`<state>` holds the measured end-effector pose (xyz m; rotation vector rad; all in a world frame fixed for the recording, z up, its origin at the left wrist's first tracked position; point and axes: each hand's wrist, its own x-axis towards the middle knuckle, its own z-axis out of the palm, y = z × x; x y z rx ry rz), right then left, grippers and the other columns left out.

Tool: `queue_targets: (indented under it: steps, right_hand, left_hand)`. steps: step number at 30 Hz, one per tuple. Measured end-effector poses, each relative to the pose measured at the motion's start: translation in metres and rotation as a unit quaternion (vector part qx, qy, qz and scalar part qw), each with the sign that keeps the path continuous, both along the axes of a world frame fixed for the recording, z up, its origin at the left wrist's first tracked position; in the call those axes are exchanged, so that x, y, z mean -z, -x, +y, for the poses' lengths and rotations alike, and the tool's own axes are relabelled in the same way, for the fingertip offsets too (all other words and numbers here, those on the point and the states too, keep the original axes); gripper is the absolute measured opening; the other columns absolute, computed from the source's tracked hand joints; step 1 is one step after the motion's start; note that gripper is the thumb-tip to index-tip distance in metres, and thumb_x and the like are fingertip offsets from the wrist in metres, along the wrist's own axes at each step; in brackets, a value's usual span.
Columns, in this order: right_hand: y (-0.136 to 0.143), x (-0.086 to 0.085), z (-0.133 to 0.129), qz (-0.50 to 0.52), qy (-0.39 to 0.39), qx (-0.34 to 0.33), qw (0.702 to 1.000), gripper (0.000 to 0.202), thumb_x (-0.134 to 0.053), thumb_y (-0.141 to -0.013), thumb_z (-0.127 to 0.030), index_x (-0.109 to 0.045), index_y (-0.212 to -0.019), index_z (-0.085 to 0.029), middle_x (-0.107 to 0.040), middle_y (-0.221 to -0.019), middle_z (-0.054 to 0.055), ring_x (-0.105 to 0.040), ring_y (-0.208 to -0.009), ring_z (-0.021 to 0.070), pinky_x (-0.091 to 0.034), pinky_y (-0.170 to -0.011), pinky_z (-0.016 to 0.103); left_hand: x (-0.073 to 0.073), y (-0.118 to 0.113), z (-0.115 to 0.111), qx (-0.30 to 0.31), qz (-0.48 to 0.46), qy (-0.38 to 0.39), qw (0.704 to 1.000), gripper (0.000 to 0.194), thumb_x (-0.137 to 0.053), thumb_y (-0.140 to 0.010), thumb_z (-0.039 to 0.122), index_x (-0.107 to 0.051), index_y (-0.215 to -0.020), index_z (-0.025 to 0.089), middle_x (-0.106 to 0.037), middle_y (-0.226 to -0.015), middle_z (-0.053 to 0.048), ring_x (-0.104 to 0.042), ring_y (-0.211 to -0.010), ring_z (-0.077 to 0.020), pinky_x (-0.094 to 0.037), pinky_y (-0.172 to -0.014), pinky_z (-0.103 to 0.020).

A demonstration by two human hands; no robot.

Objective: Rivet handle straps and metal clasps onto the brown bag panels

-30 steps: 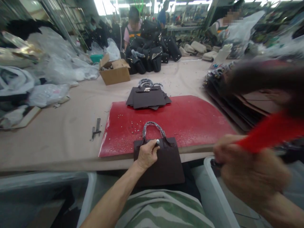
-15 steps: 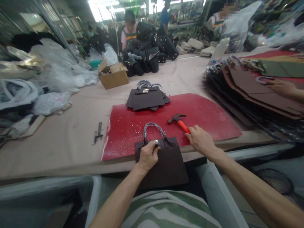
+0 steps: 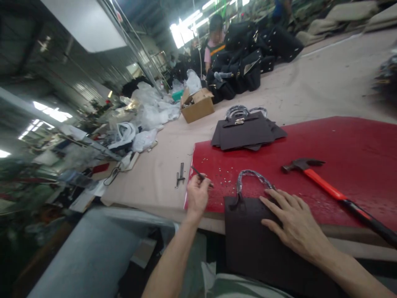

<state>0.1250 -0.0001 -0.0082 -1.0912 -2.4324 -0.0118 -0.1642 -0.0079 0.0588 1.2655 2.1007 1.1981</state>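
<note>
My left hand (image 3: pixel 197 194) pinches a thin dark metal tool (image 3: pixel 201 175) over the left edge of the red mat (image 3: pixel 313 140). Fingers spread, my right hand (image 3: pixel 293 219) lies on a dark brown bag panel (image 3: pixel 248 236), beside its plastic-wrapped handle (image 3: pixel 252 173). The panel overhangs the table's front edge. A claw hammer (image 3: pixel 325 184) with a red and black handle rests on the mat, right of my right hand. Small pale bits are scattered on the mat near the handle.
Stacked brown panels (image 3: pixel 245 134) with wrapped handles lie at the mat's back. Small metal tools (image 3: pixel 180 176) are left of the mat. Behind stand a cardboard box (image 3: pixel 198 109), black bags (image 3: pixel 238 66) and a person (image 3: pixel 214 47). A pale bin (image 3: pixel 93 248) is at lower left.
The view has swung left. My right hand has let go of the hammer and now lies on the panel. My left hand has moved left off the panel with the tool.
</note>
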Motion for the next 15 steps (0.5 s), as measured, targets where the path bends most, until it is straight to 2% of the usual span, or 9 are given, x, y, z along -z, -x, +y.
queue_targets:
  steps: [2,4,7,10,13,15]
  right_hand:
    - [-0.002,0.002,0.001,-0.002,-0.011,0.002,1.000,0.046,-0.055,-0.091,-0.047,-0.065,-0.129,-0.021,-0.056,-0.144,0.013,-0.050,-0.127,0.0366,-0.041,-0.103,0.056]
    - [-0.002,0.002,0.001,-0.005,-0.017,0.006,1.000,0.047,-0.053,-0.092,-0.048,-0.066,-0.129,-0.021,-0.056,-0.143,0.013,-0.050,-0.127,0.0367,-0.041,-0.102,0.056]
    - [0.000,0.001,0.000,-0.007,-0.026,0.007,1.000,0.048,-0.051,-0.093,-0.050,-0.065,-0.129,-0.022,-0.057,-0.143,0.013,-0.050,-0.127,0.0364,-0.041,-0.102,0.056]
    - [0.001,0.002,0.001,-0.008,-0.032,0.004,0.999,0.048,-0.049,-0.093,-0.050,-0.065,-0.128,-0.021,-0.057,-0.143,0.013,-0.050,-0.127,0.0367,-0.041,-0.102,0.056]
    - [0.001,0.003,0.002,-0.013,-0.034,0.001,0.999,0.049,-0.047,-0.094,-0.052,-0.065,-0.128,-0.022,-0.056,-0.143,0.013,-0.049,-0.129,0.0382,-0.041,-0.101,0.057]
    - [0.001,0.002,0.002,-0.018,-0.032,0.002,0.999,0.050,-0.046,-0.094,-0.054,-0.065,-0.129,-0.022,-0.056,-0.143,0.013,-0.049,-0.128,0.0388,-0.042,-0.100,0.057]
  left_hand:
    - [-0.016,0.061,0.014,-0.069,0.089,0.077,0.991,0.020,-0.053,-0.091,0.026,-0.065,-0.102,0.014,-0.075,-0.092,-0.011,-0.074,-0.086,-0.0216,-0.057,-0.073,-0.027]
    - [-0.025,0.115,0.023,-0.126,0.162,0.161,0.965,0.015,-0.059,-0.086,0.022,-0.068,-0.092,0.011,-0.074,-0.094,-0.018,-0.072,-0.097,-0.0292,-0.055,-0.078,-0.032]
    - [-0.023,0.166,0.027,-0.160,0.218,0.258,0.928,0.012,-0.064,-0.079,0.016,-0.070,-0.085,0.008,-0.073,-0.094,-0.024,-0.070,-0.102,-0.0351,-0.053,-0.081,-0.036]
    - [-0.014,0.183,0.026,-0.152,0.264,0.307,0.902,0.015,-0.065,-0.083,0.020,-0.072,-0.091,0.009,-0.072,-0.103,-0.024,-0.068,-0.107,-0.0344,-0.052,-0.087,-0.038]
    - [-0.005,0.181,0.033,-0.119,0.304,0.305,0.895,0.024,-0.056,-0.095,0.029,-0.071,-0.102,0.012,-0.067,-0.121,-0.021,-0.062,-0.119,-0.0313,-0.049,-0.097,-0.040]
    - [-0.003,0.177,0.043,-0.089,0.311,0.305,0.896,0.029,-0.054,-0.099,0.036,-0.069,-0.107,0.013,-0.067,-0.120,-0.017,-0.063,-0.116,-0.0277,-0.050,-0.098,-0.041]
